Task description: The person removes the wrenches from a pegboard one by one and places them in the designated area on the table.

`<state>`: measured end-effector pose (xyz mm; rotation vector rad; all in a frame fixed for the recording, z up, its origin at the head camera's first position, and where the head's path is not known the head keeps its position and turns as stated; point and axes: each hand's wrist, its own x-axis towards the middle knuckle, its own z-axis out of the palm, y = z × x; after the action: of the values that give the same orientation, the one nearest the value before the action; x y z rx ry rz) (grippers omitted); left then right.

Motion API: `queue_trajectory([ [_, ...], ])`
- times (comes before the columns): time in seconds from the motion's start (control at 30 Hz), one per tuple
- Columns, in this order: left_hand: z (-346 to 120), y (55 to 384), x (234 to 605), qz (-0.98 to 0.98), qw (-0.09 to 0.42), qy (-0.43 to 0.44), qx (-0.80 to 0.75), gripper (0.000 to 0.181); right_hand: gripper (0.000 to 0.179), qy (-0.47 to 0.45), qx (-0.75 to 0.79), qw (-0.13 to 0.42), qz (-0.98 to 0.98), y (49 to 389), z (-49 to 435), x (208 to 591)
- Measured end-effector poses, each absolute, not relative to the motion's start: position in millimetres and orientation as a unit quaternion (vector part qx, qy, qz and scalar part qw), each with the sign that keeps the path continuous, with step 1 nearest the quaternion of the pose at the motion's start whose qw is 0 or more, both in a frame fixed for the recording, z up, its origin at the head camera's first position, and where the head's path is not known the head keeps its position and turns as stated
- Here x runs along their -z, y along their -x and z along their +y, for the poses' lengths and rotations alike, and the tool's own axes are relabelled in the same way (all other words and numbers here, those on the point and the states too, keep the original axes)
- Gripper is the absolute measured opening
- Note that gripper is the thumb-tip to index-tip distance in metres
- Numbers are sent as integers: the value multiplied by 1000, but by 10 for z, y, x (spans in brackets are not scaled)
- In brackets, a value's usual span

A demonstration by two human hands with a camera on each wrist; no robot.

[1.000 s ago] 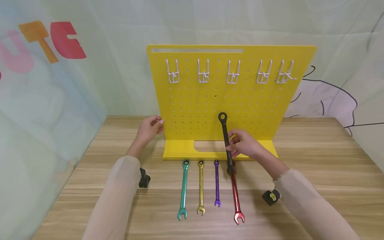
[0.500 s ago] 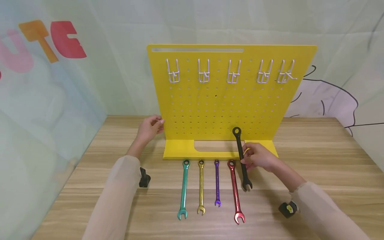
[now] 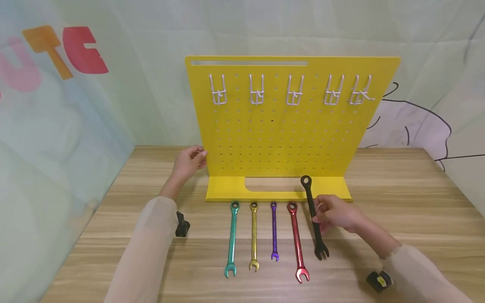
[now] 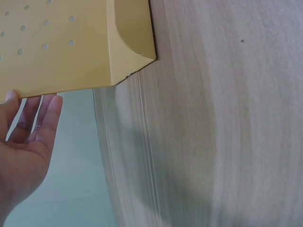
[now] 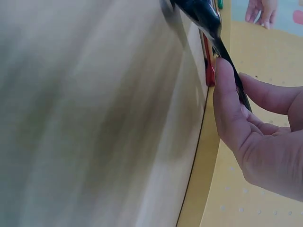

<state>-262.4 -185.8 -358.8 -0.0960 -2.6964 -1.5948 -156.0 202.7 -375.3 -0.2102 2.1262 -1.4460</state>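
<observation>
My right hand [image 3: 335, 213] pinches a black combination wrench [image 3: 311, 200] by its shank, between thumb and fingers. The wrench tilts, ring end toward the pegboard and open end toward me; the right wrist view shows a gap and shadow under the open end. At the left edge of a yellow pegboard [image 3: 242, 134], my left hand [image 3: 187, 163] holds the board, thumb at the front and fingertips partly hidden behind. In a row before the board lie a teal wrench [image 3: 233, 240], a gold wrench [image 3: 254, 237], a purple wrench [image 3: 274, 231] and a red wrench [image 3: 297, 242].
Several white wire hooks [image 3: 293, 94] line the pegboard's upper part. Its base [image 3: 225, 187] stands on the wood-grain table [image 3: 151, 273]. A printed cloth [image 3: 159, 84] hangs behind. Small black devices, one by each wrist, sit near the sleeves.
My right hand has carried the black wrench down, right and toward me, from over the red wrench to its right side. The left hand has stayed at the board's edge.
</observation>
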Motion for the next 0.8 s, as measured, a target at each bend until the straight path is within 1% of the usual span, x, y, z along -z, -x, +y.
queue_trajectory([
  [0.2, -1857, 2620, 3580, -860, 1, 29, 510, 30, 22, 76, 551, 292, 778, 1437, 2077, 3815],
  [0.43, -1857, 2614, 3579, -859, -1, 23, 512, 30, 19, 87, 563, 303, 764, 1335, 2139, 3867],
  [0.8, -1865, 2626, 3595, -856, -3, 28, 516, 30, 17, 86, 572, 335, 744, 1211, 2212, 3923],
])
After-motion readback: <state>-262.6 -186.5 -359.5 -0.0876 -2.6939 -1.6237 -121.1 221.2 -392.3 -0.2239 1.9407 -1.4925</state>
